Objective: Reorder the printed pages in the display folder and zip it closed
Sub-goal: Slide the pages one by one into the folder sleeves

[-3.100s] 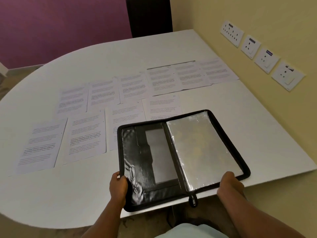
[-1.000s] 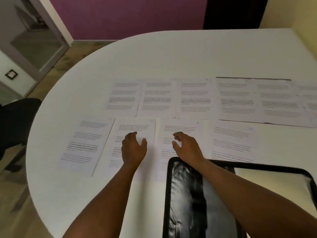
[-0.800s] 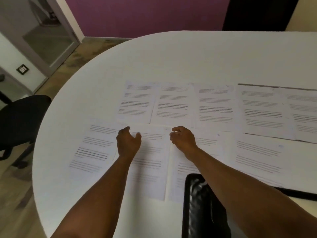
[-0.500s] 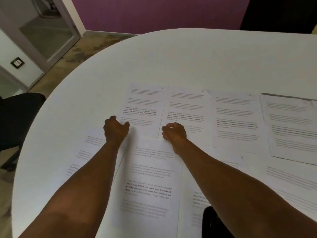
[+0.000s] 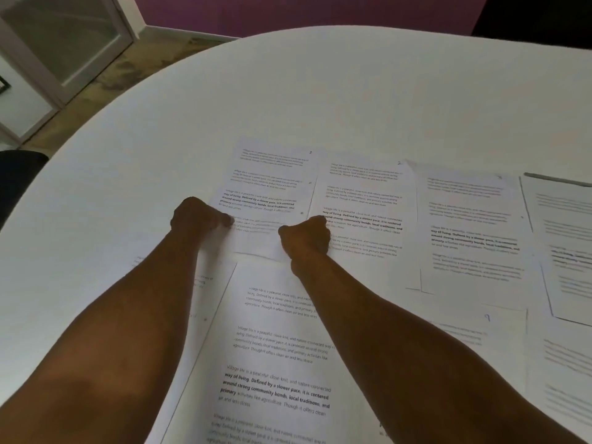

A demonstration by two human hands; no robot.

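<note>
As both hands (image 5: 253,230) grip page (image 5: 266,200), table (image 5: 320,91)

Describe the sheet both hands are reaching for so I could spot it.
On the white table, find the far row of printed pages. It is the leftmost sheet there, its near corners under the left hand and right hand.

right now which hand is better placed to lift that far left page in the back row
Left, by a little. The left hand is curled at the near left edge of the far-left page, fingertips on the paper. The right hand sits at its near right corner, partly over the neighbouring page.
</note>
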